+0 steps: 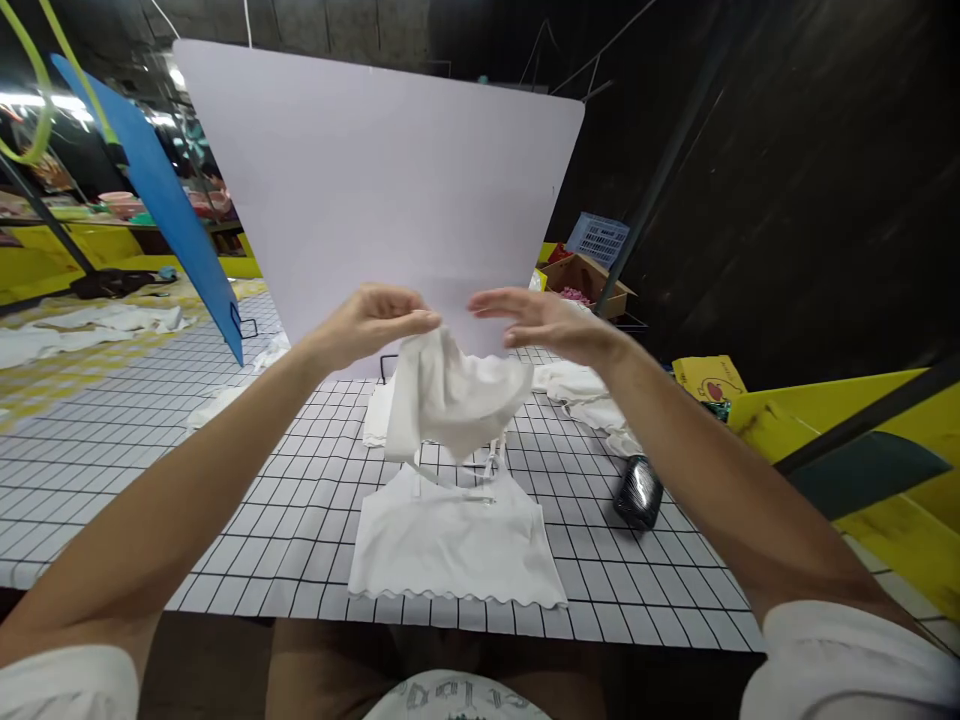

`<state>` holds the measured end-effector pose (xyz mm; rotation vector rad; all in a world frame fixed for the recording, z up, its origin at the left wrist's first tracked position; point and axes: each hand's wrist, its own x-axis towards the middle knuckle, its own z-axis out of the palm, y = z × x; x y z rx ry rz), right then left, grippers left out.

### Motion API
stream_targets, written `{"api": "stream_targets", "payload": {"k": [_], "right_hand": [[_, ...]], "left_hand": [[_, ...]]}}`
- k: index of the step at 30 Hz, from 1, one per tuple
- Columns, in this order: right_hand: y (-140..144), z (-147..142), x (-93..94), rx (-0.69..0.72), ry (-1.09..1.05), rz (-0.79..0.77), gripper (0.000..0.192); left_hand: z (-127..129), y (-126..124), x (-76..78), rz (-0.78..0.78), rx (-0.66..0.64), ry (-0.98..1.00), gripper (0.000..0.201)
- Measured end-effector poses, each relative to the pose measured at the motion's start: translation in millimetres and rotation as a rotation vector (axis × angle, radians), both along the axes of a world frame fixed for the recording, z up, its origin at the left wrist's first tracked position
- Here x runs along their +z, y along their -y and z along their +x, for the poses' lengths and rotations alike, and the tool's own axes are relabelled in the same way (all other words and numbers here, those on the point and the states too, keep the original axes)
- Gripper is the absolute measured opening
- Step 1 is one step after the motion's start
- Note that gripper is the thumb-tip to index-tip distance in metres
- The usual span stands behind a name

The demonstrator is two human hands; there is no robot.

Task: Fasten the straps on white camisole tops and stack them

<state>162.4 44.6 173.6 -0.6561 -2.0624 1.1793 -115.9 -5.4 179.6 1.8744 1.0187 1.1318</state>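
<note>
In the head view, your left hand (386,318), at the centre of the frame, pinches the upper left corner of a white cloth (469,405) between thumb and fingers. Your right hand (546,325), right of centre, has its fingers spread and thumb apart, gripping nothing; it hovers just above the cloth's right end, and blur keeps you from telling whether it touches.

The cloth hangs in mid-frame, above the straps of a white top (459,550) that lies flat at lower centre, wavy hem towards you. Judging by its folds and sag, the cloth should be light, limp and stretchy, perhaps a little slippery; it likely won't break, but it could crease, twist or take marks. Hold it by two corners or along an edge, since a single pinch lets the rest droop. The top looks equally soft: take it by its side edges or hem, as the thin straps could tangle.

Behind stands a pale board (382,180); at right on the checked table (300,540) sits a black bundle (639,493).
</note>
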Motion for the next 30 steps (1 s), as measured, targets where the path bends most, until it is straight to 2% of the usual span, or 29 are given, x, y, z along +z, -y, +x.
{"api": "stream_targets", "payload": {"k": [2,4,6,8,11,13,15,18,21,24,27,28,30], "right_hand": [[4.1,-22.6,-6.2,0.129,-0.005,-0.052,0.031],[2.9,-29.1,-10.2,0.122,-0.037,-0.086,0.029],[0.4,-24.9,-11.5,0.068,-0.032,-0.102,0.031],[1.7,-23.1,-11.7,0.089,0.027,-0.128,0.03],[11.0,-38.4,-11.9,0.271,0.108,-0.2,0.042],[15.4,-50.1,-10.8,0.322,0.094,-0.228,0.038],[14.5,-50.5,-7.0,0.256,0.03,-0.239,0.031],[7.7,-28.9,2.4,0.152,-0.052,-0.249,0.032],[5.1,-3.1,9.9,0.131,-0.052,-0.231,0.033],[5.6,13.5,13.9,0.074,-0.044,-0.206,0.034],[-1.6,28.4,20.7,-0.052,-0.082,-0.124,0.034],[-6.5,34.0,24.4,-0.098,-0.073,-0.081,0.033],[-19.0,45.2,33.3,-0.182,0.027,0.03,0.029]], "left_hand": [[11.5,-2.1,1.5,0.002,-0.071,-0.107,0.034],[9.3,-1.8,-1.7,-0.085,-0.125,-0.195,0.034],[0.5,2.2,-6.8,-0.223,-0.122,-0.24,0.033],[-5.5,8.1,-10.2,-0.298,-0.099,-0.243,0.032],[-4.6,15.3,-9.6,-0.24,-0.101,-0.225,0.034],[-5.3,17.8,-8.8,-0.218,-0.135,-0.223,0.035],[-12.6,19.8,-11.6,-0.282,-0.167,-0.215,0.034],[-30.3,24.3,-22.9,-0.401,-0.229,-0.211,0.033],[-41.5,29.8,-33.8,-0.347,-0.291,-0.162,0.028],[-45.4,30.6,-35.6,-0.27,-0.309,-0.106,0.025],[-51.8,19.8,-27.3,-0.25,-0.286,-0.315,0.028],[-54.9,13.3,-22.4,-0.204,-0.24,-0.426,0.028],[-60.8,-1.9,-8.9,-0.026,-0.067,-0.621,0.028]]}}
